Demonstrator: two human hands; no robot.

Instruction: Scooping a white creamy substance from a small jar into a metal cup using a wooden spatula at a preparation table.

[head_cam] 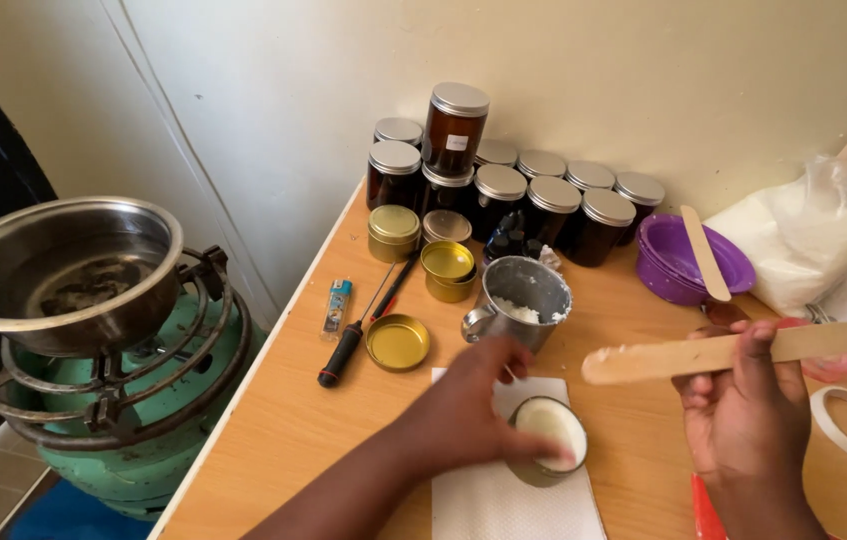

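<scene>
A left hand (473, 400) curls around a wax-filled tin (549, 440) on white paper (503, 500) on the table (283, 420), apparently steadying it, while the right hand (743, 400) pinches a wooden stick (713, 354).

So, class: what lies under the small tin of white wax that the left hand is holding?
A white paper towel lies under the tin, on the wooden table. The left hand covers the tin's near side and the towel's top edge.

I have only one view, from the camera on my head: it looks steeply down and forward, close over the worktop (283, 420), toward the wall behind.
</scene>
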